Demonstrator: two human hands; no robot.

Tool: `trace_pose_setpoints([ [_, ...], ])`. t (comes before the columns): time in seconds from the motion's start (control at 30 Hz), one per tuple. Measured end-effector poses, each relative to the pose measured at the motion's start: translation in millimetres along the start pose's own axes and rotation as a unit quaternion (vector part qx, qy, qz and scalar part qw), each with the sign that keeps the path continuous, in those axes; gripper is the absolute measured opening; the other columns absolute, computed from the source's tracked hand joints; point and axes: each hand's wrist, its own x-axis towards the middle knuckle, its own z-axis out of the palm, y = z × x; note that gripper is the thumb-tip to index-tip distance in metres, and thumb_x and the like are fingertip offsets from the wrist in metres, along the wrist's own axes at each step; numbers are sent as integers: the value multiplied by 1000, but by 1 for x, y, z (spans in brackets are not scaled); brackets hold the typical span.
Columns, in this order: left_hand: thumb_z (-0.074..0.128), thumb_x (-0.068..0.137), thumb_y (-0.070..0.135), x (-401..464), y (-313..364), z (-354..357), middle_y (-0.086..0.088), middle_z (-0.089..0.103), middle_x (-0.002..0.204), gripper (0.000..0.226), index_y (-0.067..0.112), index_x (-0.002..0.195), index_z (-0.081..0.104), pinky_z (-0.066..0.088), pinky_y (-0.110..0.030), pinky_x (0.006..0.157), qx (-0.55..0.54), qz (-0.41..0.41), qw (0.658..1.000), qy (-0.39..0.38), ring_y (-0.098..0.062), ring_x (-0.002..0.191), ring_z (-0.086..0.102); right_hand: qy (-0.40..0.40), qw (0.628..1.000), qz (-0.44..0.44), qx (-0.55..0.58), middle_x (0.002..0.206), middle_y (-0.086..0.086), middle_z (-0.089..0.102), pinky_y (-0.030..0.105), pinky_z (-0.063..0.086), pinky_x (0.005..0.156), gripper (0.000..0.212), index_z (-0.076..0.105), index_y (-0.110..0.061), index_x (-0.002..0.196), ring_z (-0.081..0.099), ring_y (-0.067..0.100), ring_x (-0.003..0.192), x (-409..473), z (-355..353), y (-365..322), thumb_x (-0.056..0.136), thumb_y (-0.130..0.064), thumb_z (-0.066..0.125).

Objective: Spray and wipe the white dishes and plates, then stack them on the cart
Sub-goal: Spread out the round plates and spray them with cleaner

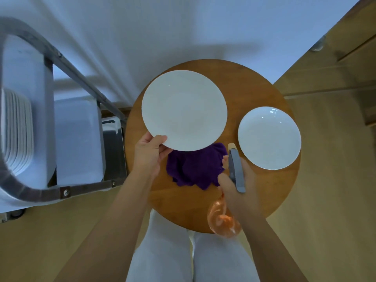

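The left hand (149, 152) pinches the near edge of the large plate (184, 109), thumb on top and fingers underneath, holding it tilted up over the round wooden table (284, 186). The right hand (234, 186) is wrapped around a spray bottle (234, 171), whose orange body hangs down toward the person while the grey head points away and slightly left. The plate lies just ahead and to the left of that nozzle, so the spray only needs a slight turn leftward to hit the plate's face. A purple cloth (193, 167) lies bunched on the table between the two hands, partly under the plate's edge. One smaller dish (269, 138) sits flat on the table to the right, untouched. On the cart (77, 139) at left, a stack of white plates (17, 131) stands on edge; their number is too blurred to count
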Motion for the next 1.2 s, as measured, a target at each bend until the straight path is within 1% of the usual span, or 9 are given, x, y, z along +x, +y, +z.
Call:
trace_pose_setpoints([
  [0.1, 52, 91, -3, 7, 8, -7, 10, 74, 90, 31, 23, 102, 63, 56, -22, 62, 11, 13, 1000, 20, -12, 83, 72, -7, 1000, -8, 1, 62, -10, 41, 8, 37, 45, 22, 48, -16, 86, 47, -3, 51, 7, 14, -8, 65, -21, 55],
  [0.37, 50, 93, 1, 24, 22, -3, 15, 67, 95, 31, 31, 97, 61, 55, -19, 60, 87, 41, 995, 31, -10, 90, 65, -21, 1000, -12, 0, 66, -7, 46, 8, 41, 49, 27, 51, -12, 96, 49, 7, 54, 14, 34, -13, 71, -19, 58],
  [0.47, 48, 95, 7, 27, 21, -2, 24, 65, 86, 33, 38, 92, 58, 52, -16, 57, 161, 75, 983, 43, -1, 79, 65, -11, 1000, -16, 1, 65, -7, 46, 8, 41, 48, 32, 51, -11, 95, 51, 0, 55, 15, 37, -14, 65, -22, 54],
  [0.57, 45, 95, 16, 36, 16, -6, 1, 65, 92, 22, 35, 89, 55, 47, -26, 58, 302, 124, 942, 78, -11, 64, 56, 1, 1000, -16, -6, 65, -8, 47, 7, 41, 49, 33, 51, -11, 95, 50, 7, 53, 17, 36, -14, 64, -23, 54],
  [0.63, 43, 96, 23, 43, 12, -9, -17, 57, 105, 17, 19, 105, 57, 48, -33, 63, 384, 120, 910, 96, -20, 70, 51, -8, 1000, -9, -16, 65, -7, 47, 8, 42, 49, 34, 51, -10, 96, 47, 10, 52, 19, 36, -13, 64, -24, 53],
  [0.77, 39, 99, 39, 46, 5, -1, -12, 44, 120, 52, 25, 148, 26, 42, -34, 85, 466, 91, 876, 84, -20, 87, 49, 24, 998, -51, -7, 63, -11, 45, 5, 41, 50, 26, 51, -9, 91, 53, 0, 57, 21, 34, -13, 66, -17, 55],
  [0.9, 33, 98, 51, 35, -4, 16, -17, 26, 149, 73, 22, 152, -6, 32, -38, 101, 439, 51, 888, 127, -29, 122, 42, -10, 1000, -16, -5, 64, -9, 45, 6, 40, 49, 27, 51, -10, 91, 51, -4, 57, 23, 24, -10, 66, -22, 54],
  [1.0, 36, 97, 51, 17, -19, 31, -13, 22, 154, 72, 12, 152, 8, 28, -45, 110, 333, 47, 920, 200, -29, 140, 26, -12, 1000, 3, -19, 64, -9, 45, 7, 41, 50, 20, 50, -17, 87, 50, 4, 56, 27, 11, -2, 70, -23, 57],
  [1.2, 49, 96, 28, -20, -72, 64, 7, 57, 98, 6, 25, 101, 52, 45, -26, 78, 258, 60, 951, 161, -12, 95, 56, -1, 999, 31, -33, 64, -7, 44, 10, 41, 49, 23, 49, -25, 81, 43, 8, 54, 39, -26, 25, 83, -6, 62],
])
